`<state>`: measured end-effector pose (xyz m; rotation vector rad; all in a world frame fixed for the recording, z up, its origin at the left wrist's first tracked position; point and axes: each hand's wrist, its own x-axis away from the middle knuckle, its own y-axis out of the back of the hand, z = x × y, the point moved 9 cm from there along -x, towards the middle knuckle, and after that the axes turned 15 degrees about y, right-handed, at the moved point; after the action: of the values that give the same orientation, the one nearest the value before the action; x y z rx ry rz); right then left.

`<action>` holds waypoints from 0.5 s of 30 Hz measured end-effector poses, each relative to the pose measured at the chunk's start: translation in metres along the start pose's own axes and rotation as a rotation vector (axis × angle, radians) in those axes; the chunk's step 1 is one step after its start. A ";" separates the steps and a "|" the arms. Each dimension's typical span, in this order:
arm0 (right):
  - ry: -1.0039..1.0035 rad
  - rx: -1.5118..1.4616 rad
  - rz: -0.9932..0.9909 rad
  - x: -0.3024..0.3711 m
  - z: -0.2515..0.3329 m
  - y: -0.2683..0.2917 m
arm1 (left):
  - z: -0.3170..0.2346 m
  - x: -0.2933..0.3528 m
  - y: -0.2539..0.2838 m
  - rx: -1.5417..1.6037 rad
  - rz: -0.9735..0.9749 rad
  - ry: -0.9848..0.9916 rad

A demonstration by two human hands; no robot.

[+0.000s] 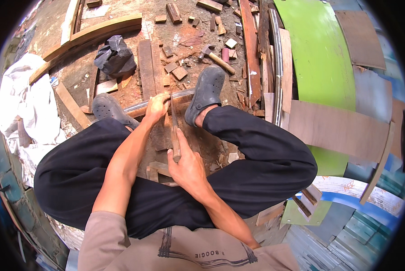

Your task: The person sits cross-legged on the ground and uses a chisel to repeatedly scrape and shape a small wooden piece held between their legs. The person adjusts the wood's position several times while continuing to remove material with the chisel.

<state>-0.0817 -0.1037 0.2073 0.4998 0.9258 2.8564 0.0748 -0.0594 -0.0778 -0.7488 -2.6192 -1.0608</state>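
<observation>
I sit low with my knees apart, and a long gray strip (184,94) lies across the ground between my feet. I use this strip to tell where things are.

My left hand (156,107) is closed on the strip, near its middle, and presses it down. My right hand (186,167) is closer to my body than the strip. It is closed around the wooden handle of a thin hand tool (174,131). The tool runs from my right hand up to the strip and meets it right beside my left hand. I cannot tell what kind of tip the tool has.

My right gray clog (207,92) rests on the strip's right part. My left gray clog (108,108) stands by the strip's left end.

Past the strip, farther from me, lies a hammer (216,56) among small wood blocks. A crumpled black plastic bag (115,56) sits past the strip too, more to the left. A dark plank (146,67) lies between the bag and the hammer. Far to the right of the strip bends a big green curved board (320,58).
</observation>
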 end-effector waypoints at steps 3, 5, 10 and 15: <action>-0.021 0.006 0.019 0.000 0.004 0.005 | -0.002 0.000 0.003 -0.005 -0.027 -0.015; -0.035 0.002 0.027 -0.001 0.006 0.006 | -0.002 0.000 0.004 -0.013 -0.039 -0.029; -0.005 0.022 -0.021 -0.016 0.003 0.006 | -0.010 0.002 0.010 -0.022 -0.070 -0.054; -0.049 0.008 -0.015 -0.027 0.004 0.010 | -0.015 0.006 0.016 0.012 -0.075 -0.089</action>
<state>-0.0547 -0.1146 0.2091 0.5593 0.9287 2.8147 0.0791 -0.0580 -0.0550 -0.7164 -2.7464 -1.0539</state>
